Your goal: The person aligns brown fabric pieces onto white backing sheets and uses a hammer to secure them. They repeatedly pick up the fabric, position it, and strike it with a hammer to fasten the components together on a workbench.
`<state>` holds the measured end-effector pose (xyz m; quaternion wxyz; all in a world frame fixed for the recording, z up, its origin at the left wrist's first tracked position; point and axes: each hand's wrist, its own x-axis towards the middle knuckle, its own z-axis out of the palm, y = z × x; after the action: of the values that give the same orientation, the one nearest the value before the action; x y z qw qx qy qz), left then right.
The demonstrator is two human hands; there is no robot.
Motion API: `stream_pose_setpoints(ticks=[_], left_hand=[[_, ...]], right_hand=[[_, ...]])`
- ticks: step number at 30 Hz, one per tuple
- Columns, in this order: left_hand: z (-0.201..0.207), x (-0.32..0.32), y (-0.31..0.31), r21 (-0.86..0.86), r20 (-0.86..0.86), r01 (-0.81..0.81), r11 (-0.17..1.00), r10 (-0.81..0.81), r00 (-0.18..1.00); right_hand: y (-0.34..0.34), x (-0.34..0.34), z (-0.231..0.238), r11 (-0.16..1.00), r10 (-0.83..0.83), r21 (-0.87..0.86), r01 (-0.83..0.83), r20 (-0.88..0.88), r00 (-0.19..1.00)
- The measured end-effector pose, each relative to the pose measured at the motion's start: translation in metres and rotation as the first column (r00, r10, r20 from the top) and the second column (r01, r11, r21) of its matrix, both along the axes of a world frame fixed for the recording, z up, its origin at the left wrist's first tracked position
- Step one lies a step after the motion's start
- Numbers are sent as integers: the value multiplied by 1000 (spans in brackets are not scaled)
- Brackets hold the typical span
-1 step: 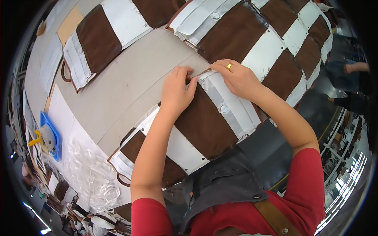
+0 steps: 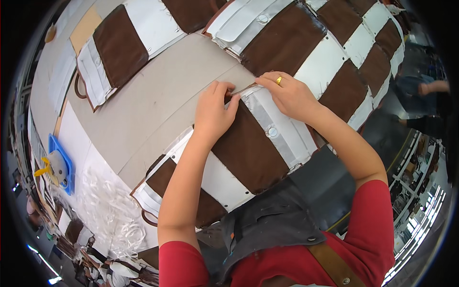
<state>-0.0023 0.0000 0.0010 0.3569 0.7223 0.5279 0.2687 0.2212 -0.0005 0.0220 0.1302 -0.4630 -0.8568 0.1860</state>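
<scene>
A brown-and-white sewn panel (image 2: pixel 251 148) lies flat on the table in front of me, with a round silvery button on its white strip. My left hand (image 2: pixel 216 112) pinches the panel's far edge between thumb and fingers, beside a brown section. Just to the right, my right hand (image 2: pixel 289 98), wearing a gold ring, has its fingers closed on the same edge at the far corner. A dark brown thin edge runs between the two hands. My left forearm covers part of the panel, and a brown loop sticks out at its near left end.
Similar panels (image 2: pixel 119 48) lie at the far left, and more overlap in rows (image 2: pixel 284 36) at the far right. On the left, a blue tray (image 2: pixel 69 165) holds a white container with a yellow part. Clear plastic scraps (image 2: pixel 110 210) are heaped nearby. Another person's arm (image 2: pixel 432 87) shows at right.
</scene>
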Motion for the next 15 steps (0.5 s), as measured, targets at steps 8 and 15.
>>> stream_pose_setpoints(ticks=[8, 15], left_hand=[[-15, 18, -4, 91, 42, -131, 987, 128, 991], [-14, 28, -7, 143, -36, -180, 973, 187, 982]], right_hand=[[-4, -6, 4, 982, 76, 164, -93, 107, 991], [-9, -11, 0, 983, 14, 177, -42, 154, 988]])
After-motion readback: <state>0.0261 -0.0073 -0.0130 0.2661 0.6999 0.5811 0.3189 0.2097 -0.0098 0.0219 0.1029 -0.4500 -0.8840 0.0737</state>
